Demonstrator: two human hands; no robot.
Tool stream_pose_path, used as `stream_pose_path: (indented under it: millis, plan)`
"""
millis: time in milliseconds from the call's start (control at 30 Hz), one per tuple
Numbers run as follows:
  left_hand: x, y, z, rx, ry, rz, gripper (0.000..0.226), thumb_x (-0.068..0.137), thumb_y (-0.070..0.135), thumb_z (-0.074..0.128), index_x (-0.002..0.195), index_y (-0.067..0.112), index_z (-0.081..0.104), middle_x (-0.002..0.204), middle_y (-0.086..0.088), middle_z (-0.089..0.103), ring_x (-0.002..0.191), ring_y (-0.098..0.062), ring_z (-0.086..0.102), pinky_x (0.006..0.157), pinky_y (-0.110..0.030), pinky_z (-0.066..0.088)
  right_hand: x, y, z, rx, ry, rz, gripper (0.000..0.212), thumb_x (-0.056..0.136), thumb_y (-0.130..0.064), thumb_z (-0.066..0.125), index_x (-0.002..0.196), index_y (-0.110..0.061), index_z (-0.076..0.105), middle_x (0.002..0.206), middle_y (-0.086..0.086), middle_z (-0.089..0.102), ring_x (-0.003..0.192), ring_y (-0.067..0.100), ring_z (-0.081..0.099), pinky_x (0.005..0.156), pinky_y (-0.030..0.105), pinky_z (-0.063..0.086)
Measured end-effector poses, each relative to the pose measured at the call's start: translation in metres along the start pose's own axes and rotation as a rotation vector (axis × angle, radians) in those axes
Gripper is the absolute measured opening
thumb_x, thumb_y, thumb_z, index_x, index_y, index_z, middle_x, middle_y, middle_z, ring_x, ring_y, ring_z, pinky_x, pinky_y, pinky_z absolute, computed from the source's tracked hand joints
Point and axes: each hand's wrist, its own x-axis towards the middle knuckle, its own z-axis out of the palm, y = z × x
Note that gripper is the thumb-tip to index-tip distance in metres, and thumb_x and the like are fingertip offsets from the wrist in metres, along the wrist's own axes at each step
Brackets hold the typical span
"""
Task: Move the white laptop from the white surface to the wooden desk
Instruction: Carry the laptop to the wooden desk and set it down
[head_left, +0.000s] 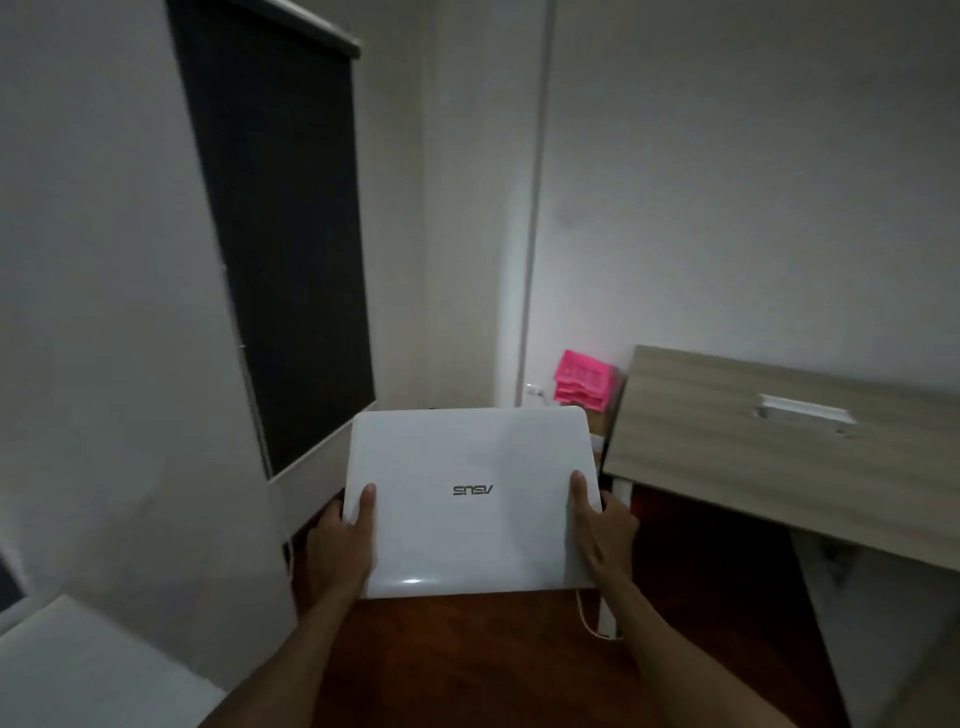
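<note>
One white laptop, lid shut, held in the air over dark floor. Two hands: left hand and right hand clamp its side edges, thumbs on top. One wooden table just right of the right fingers, near edge clear. One pink tray stack beyond.

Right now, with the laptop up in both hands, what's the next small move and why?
Probably carry the closed white laptop rightward and set it flat on the wooden desk. The left hand and right hand grip its side edges, it hangs over the dark floor, and the desk lies just to the right with bare wood.
</note>
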Motion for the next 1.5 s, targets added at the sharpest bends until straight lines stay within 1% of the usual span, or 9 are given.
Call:
stream_pose_path:
  millis: [100,200,300,467,800,967,1033,1200,1500]
  plan:
    - [-0.009,0.024,0.067,-0.015,-0.115,0.03,0.063,0.086,0.074,0.039,0.101,0.018,0.065,0.093,0.007,0.066,0.082,-0.016,0.062,0.083,-0.035,0.049,0.028,0.023,-0.055,-0.011,0.09,0.051,0.059,0.089,-0.065,0.052,0.084,-0.01,0.072,0.08,0.004,0.071,0.071,0.018,0.068,0.057,0.024,0.043]
    - [-0.021,0.044,0.129,-0.055,-0.205,0.044,0.055,0.09,0.065,0.042,0.089,0.015,0.066,0.075,0.008,0.063,0.07,-0.014,0.062,0.061,-0.025,0.042,0.051,0.045,-0.101,-0.031,0.196,0.086,0.057,0.088,-0.065,0.053,0.074,-0.013,0.069,0.073,0.0,0.07,0.066,0.016,0.068,0.054,0.024,0.044]
    - [-0.027,0.058,0.185,-0.101,-0.284,0.072,0.052,0.093,0.056,0.047,0.076,0.01,0.064,0.071,-0.002,0.065,0.069,-0.024,0.065,0.058,-0.029,0.041,0.073,0.067,-0.135,-0.063,0.277,0.125,0.057,0.086,-0.069,0.051,0.072,-0.016,0.068,0.071,-0.001,0.069,0.064,0.016,0.067,0.055,0.027,0.048]
    - [-0.014,0.067,0.277,-0.077,-0.386,0.131,0.059,0.09,0.06,0.045,0.073,0.007,0.064,0.072,-0.007,0.068,0.065,-0.024,0.065,0.057,-0.031,0.047,0.119,0.103,-0.164,-0.089,0.368,0.173,0.061,0.086,-0.071,0.048,0.07,-0.015,0.067,0.07,0.002,0.07,0.062,0.019,0.068,0.051,0.028,0.048]
    - [0.074,0.1,0.459,-0.078,-0.424,0.16,0.054,0.089,0.064,0.044,0.066,0.018,0.059,0.064,0.002,0.063,0.059,-0.013,0.06,0.05,-0.024,0.037,0.289,0.13,-0.152,-0.117,0.444,0.209,0.061,0.088,-0.067,0.049,0.07,-0.012,0.069,0.072,0.001,0.07,0.067,0.019,0.067,0.051,0.027,0.045]
    - [0.119,0.12,0.537,-0.049,-0.405,0.182,0.056,0.086,0.066,0.044,0.062,0.018,0.06,0.061,0.005,0.061,0.057,-0.012,0.06,0.049,-0.022,0.038,0.373,0.14,-0.139,-0.153,0.456,0.183,0.042,0.091,-0.062,0.048,0.101,-0.024,0.064,0.089,-0.007,0.065,0.079,0.014,0.062,0.061,0.028,0.045]
    - [0.132,0.129,0.563,-0.017,-0.402,0.199,0.051,0.086,0.066,0.044,0.06,0.023,0.057,0.06,0.009,0.059,0.055,-0.007,0.057,0.049,-0.021,0.036,0.403,0.154,-0.136,-0.16,0.464,0.195,0.045,0.091,-0.064,0.047,0.098,-0.022,0.063,0.087,-0.006,0.065,0.076,0.013,0.061,0.06,0.029,0.046]
    - [0.167,0.132,0.645,0.138,-0.433,0.209,0.061,0.092,0.063,0.041,0.068,0.01,0.061,0.067,-0.005,0.064,0.063,-0.022,0.064,0.063,-0.034,0.051,0.488,0.193,-0.124,-0.172,0.453,0.255,0.048,0.09,-0.063,0.046,0.091,-0.02,0.065,0.082,-0.006,0.066,0.072,0.01,0.061,0.058,0.03,0.046]
    - [0.208,0.145,0.794,0.383,-0.359,0.18,0.07,0.09,0.069,0.033,0.057,0.011,0.055,0.056,-0.005,0.06,0.054,-0.018,0.059,0.064,-0.038,0.055,0.647,0.264,-0.117,-0.269,0.391,0.341,0.054,0.087,-0.069,0.044,0.094,-0.019,0.064,0.086,-0.002,0.067,0.075,0.019,0.064,0.067,0.033,0.05]
